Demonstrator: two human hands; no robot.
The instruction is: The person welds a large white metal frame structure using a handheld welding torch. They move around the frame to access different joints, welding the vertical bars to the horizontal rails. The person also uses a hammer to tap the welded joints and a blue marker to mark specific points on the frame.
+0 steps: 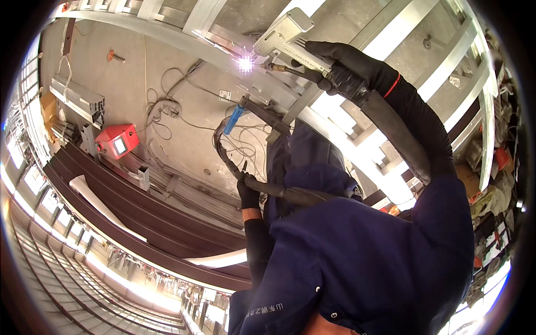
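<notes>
My right hand (357, 70), in a black glove with a red cuff line, is closed around a pale, boxy welding gun (304, 53). A bright purple-white spark (244, 64) glows by the gun's tip, on a silver metal frame (268, 84). A thick dark cable (393, 131) runs from the gun back along my right forearm. Lower down and to the left, my left hand (247, 190), also black-gloved, is closed on a black hose (220, 148). A tool with a blue handle (234, 119) is close to the hose's upper end.
A red box with a small screen (116, 140) stands on the grey floor at left, near coiled thin cables (166, 109). Stacked metal profiles (78, 97) and long brown beams (139, 204) lie on the left. Silver bars (391, 42) cross the upper right.
</notes>
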